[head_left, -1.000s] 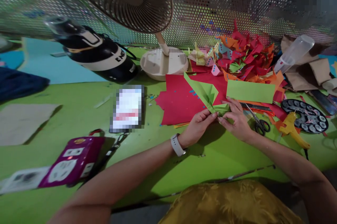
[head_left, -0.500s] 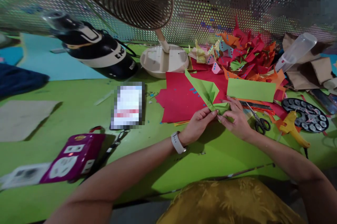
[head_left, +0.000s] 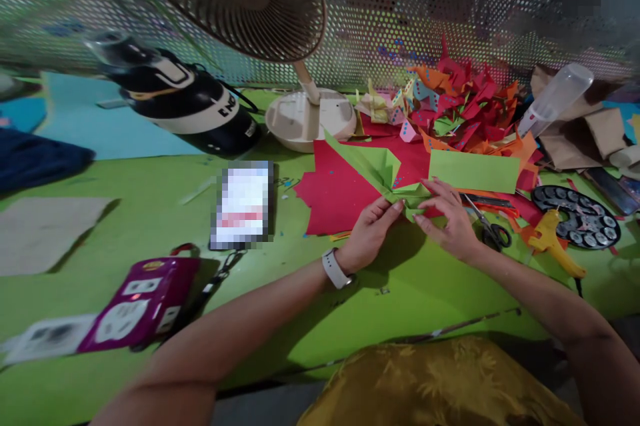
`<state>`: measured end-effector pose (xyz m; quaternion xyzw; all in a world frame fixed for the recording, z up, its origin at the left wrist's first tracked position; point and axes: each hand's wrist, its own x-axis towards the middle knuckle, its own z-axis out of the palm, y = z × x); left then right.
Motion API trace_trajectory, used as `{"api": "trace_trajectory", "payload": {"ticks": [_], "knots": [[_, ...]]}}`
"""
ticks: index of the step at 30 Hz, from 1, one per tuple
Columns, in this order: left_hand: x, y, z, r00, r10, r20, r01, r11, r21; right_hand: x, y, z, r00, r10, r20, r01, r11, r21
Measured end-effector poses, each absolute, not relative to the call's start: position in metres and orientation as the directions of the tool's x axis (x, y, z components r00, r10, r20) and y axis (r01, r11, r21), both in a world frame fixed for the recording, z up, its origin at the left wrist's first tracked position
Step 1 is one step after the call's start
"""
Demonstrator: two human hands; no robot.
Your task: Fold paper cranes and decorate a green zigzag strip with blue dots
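Your left hand [head_left: 367, 236], light-strapped watch [head_left: 336, 269] on the wrist, pinches the light green folded paper piece [head_left: 373, 169] between thumb and fingers at its lower middle. Your right hand [head_left: 453, 226] has its fingers parted, tips at the piece's right-hand folds; can't tell if they pinch. Piece is held up in front of you, long pointed arm toward the upper left, over the near part of the flat red paper sheets [head_left: 337, 206] on the green table [head_left: 390, 313].

Just beyond your right fingers: light green rectangular paper sheet [head_left: 475, 171]. Black-handled metal scissors [head_left: 495, 236] just right of that hand. Further right, yellow glue gun [head_left: 547, 233] by the black oval tray with round silvery cups [head_left: 583, 203]. Behind the red sheets, a heap of red and orange folded paper [head_left: 470, 103]. Black bottle with a white band [head_left: 197, 119] lies tilted at far left.
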<state>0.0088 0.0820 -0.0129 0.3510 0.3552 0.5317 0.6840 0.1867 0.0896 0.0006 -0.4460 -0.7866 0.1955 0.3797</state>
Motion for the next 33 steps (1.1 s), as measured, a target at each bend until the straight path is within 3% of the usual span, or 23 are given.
{"api": "trace_trajectory", "payload": {"ticks": [3, 5, 8, 10, 21, 33], "knots": [[0.009, 0.085, -0.009, 0.103, 0.988, -0.119, -0.528, 0.155, 0.835, 0.191, 0.090, 0.009, -0.126, 0.897, 0.424, 0.473, 0.430, -0.769], [0.009, 0.085, -0.007, 0.086, 0.990, -0.112, -0.556, 0.142, 0.819, 0.191, 0.090, 0.010, -0.084, 0.946, 0.312, 0.378, 0.320, -0.869], [0.012, 0.081, -0.002, 0.106, 0.988, -0.113, -0.588, 0.154, 0.794, 0.185, 0.089, 0.005, -0.256, 0.965, 0.048, 0.258, 0.116, -0.959], [0.014, 0.076, 0.001, 0.140, 0.980, -0.141, -0.593, 0.197, 0.781, 0.180, 0.088, 0.002, -0.360, 0.932, -0.046, 0.191, 0.025, -0.981], [0.016, 0.071, 0.005, 0.208, 0.956, -0.206, -0.592, 0.291, 0.751, 0.171, 0.086, 0.000, -0.428, 0.889, -0.159, 0.028, -0.163, -0.986], [0.011, 0.075, -0.001, 0.164, 0.960, -0.226, -0.564, 0.279, 0.778, 0.176, 0.086, 0.004, -0.352, 0.919, -0.179, 0.131, -0.141, -0.981]]}}
